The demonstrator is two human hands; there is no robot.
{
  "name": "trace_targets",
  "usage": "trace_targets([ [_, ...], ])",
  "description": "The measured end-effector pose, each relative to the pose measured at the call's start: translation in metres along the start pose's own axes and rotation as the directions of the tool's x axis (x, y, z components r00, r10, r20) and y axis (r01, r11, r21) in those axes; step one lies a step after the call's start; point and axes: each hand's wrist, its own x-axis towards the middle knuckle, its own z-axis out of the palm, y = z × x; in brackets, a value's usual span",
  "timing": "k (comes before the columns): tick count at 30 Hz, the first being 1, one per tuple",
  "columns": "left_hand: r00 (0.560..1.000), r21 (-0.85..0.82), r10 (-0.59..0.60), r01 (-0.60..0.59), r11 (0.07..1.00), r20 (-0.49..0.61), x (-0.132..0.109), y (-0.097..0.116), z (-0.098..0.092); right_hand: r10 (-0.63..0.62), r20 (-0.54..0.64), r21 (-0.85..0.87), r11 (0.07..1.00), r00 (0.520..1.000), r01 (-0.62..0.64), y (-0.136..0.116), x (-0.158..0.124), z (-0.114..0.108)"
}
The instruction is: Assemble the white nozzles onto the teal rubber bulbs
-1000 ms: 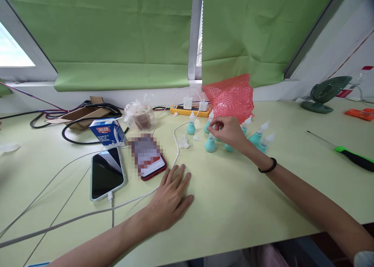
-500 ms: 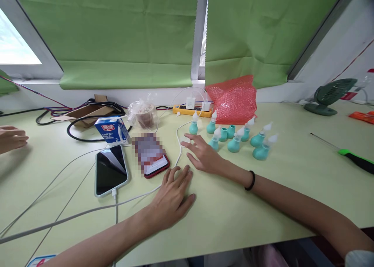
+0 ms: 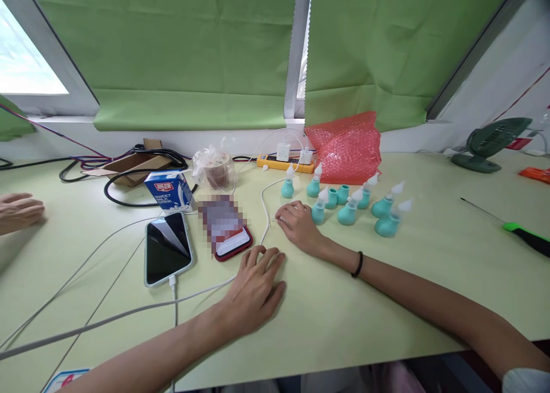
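My left hand lies flat on the table with fingers spread, over a white cable and holding nothing. In front of the teal bulbs, my right hand rests with its fingers curled down together. A small whitish edge shows by its fingertips, but what lies under them is hidden. Several teal squeeze bulbs with clear pointed tips, like nasal aspirators, stand or lean just beyond this hand. Two teal bulbs among them have open necks and no tip. A loose small clear tip lies by the power strip.
A red-cased phone, a charging phone and a milk carton are on the left. Behind are a yellow power strip and red bubble wrap. A screwdriver lies right. Another person's hand rests far left.
My right hand has drawn its spread fingers together and down, covering the small translucent piece near them. My left hand stays in place. The view has shifted slightly.
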Motion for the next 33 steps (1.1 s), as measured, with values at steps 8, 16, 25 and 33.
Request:
trace_targets([
  [8,0.997,-0.039,0.034,-0.037,0.999,-0.064,0.002,-0.003,0.001,-0.03,-0.031,0.035,0.999,0.999,0.031,-0.001,-0.03,-0.014],
  [16,0.986,-0.184,0.028,-0.059,0.981,-0.167,0.003,-0.014,0.009,-0.139,-0.016,0.245,0.96,0.99,0.139,-0.006,-0.042,-0.025],
  [25,0.934,-0.342,-0.194,0.085,0.936,-0.3,0.002,-0.008,0.006,-0.303,-0.163,0.305,0.89,0.939,0.34,-0.013,-0.062,-0.033],
  [33,0.926,-0.444,-0.235,0.085,0.892,-0.295,0.006,-0.008,0.002,-0.15,-0.034,0.623,0.77,0.988,0.138,-0.023,-0.07,-0.036],
])
